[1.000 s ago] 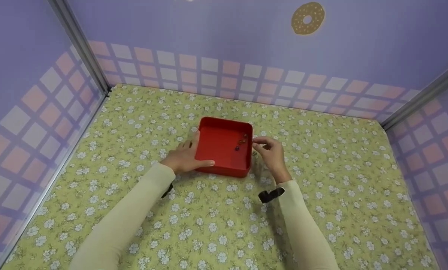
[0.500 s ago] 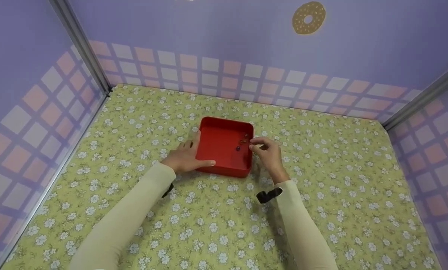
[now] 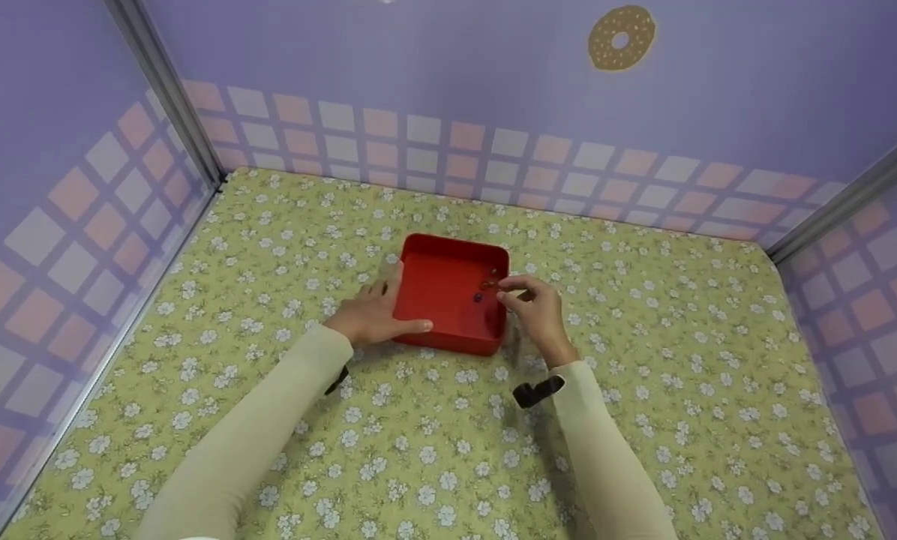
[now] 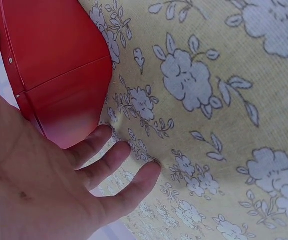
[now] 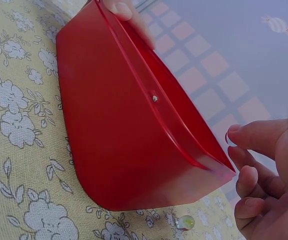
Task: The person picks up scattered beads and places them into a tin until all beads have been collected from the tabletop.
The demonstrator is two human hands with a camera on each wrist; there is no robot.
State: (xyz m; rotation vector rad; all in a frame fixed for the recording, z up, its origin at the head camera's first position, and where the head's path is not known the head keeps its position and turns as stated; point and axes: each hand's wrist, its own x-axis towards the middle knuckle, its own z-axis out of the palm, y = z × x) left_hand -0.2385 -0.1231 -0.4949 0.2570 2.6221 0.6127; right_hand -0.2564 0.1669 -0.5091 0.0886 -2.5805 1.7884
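Note:
A shallow red square box (image 3: 441,345) sits on the flowered cloth. My left hand (image 3: 370,315) holds its near-left corner, thumb over the front rim and index finger along the left side. The other left fingers (image 4: 129,187) lie loosely beside the box, low over the cloth. At the right rim, my right hand (image 3: 540,307) pinches a small clear marble (image 5: 229,138) between thumb and index finger, mostly covered by them. Several marbles (image 3: 478,298) lie inside the box along its right side. Another glass marble (image 5: 185,222) rests on the cloth outside the box in the right wrist view.
The flowered cloth (image 3: 433,450) covers the whole table. Purple walls with a pink and white check pattern (image 3: 463,154) stand at the back and both sides, joined by grey metal corner posts (image 3: 175,97). A doughnut picture (image 3: 602,56) is on the back wall.
My right hand has moved slightly left, from just outside the box's right rim to over it. The left hand and the box have stayed in place.

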